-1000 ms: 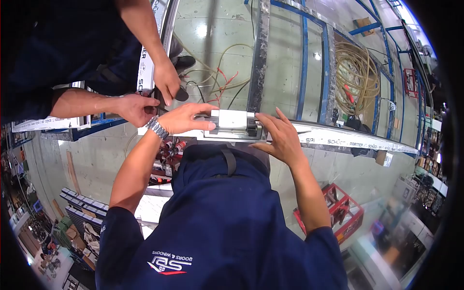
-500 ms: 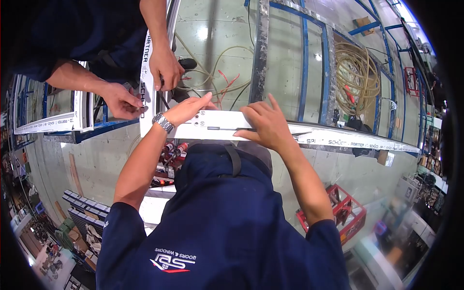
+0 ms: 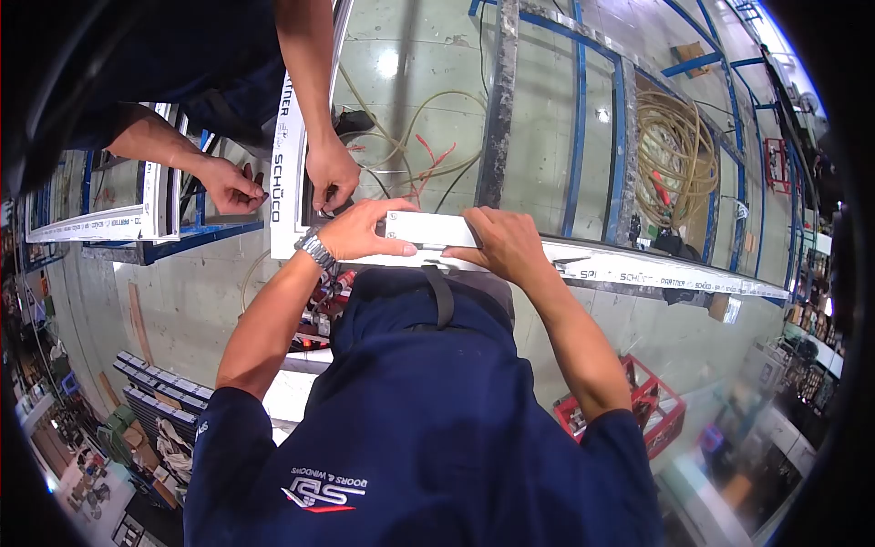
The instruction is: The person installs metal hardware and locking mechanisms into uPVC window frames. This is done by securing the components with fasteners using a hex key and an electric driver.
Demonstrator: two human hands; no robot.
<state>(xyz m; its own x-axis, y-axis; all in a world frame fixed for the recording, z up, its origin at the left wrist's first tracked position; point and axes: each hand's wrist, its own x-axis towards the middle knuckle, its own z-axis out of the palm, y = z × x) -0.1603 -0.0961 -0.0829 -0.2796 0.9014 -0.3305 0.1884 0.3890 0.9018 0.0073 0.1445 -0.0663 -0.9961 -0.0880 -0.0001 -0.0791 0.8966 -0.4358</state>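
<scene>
A short white plate (image 3: 430,229) lies along a long white frame profile (image 3: 629,273) printed with SCHÜCO lettering. My left hand (image 3: 357,232), with a metal watch at the wrist, grips the plate's left end, its thumb along the lower edge. At the other end, my right hand (image 3: 510,244) has its fingers closed on the plate. The profile meets an upright white profile (image 3: 285,169) at a corner. Close to that corner are a co-worker's two hands, one (image 3: 333,173) beside my left hand, the other (image 3: 232,187) left of the upright profile.
Blue metal racks (image 3: 574,128) stand beyond the frame, with a coiled hose (image 3: 674,150) on the right. Loose hose and red cord lie on the floor ahead. A red crate (image 3: 661,410) is at the lower right, and stacked dark profiles (image 3: 159,387) are at the lower left.
The plate has shifted slightly right along the profile, and my left hand has closed on its left end. The co-worker's nearer hand has moved down and right, towards the corner.
</scene>
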